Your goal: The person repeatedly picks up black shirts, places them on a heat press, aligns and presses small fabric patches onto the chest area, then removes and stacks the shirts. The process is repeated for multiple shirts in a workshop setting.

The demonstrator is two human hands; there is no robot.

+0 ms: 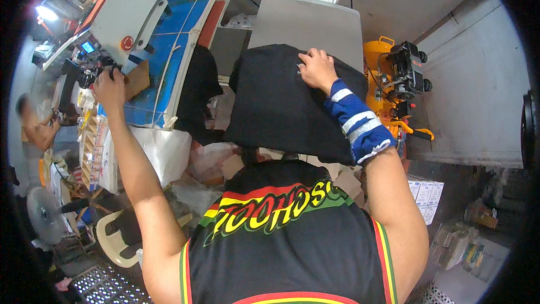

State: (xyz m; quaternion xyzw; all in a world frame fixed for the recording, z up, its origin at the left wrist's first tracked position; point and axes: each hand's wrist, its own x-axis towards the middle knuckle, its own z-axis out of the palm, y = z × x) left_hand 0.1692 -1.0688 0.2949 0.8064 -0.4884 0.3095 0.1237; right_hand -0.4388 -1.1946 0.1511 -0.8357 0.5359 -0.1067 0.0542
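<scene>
Smoothing the black cloth [275,101] draped over the grey board [306,22] should go best with light strokes outward from its middle. The right hand [319,71] rests curled on the cloth, the left hand [110,90] is by dark fittings [87,79] beside the blue surface [180,8]; whether either grips anything, I cannot tell.

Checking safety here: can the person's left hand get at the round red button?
Probably yes: the left hand is near the round red button, and nothing visible seems to block the way.
</scene>
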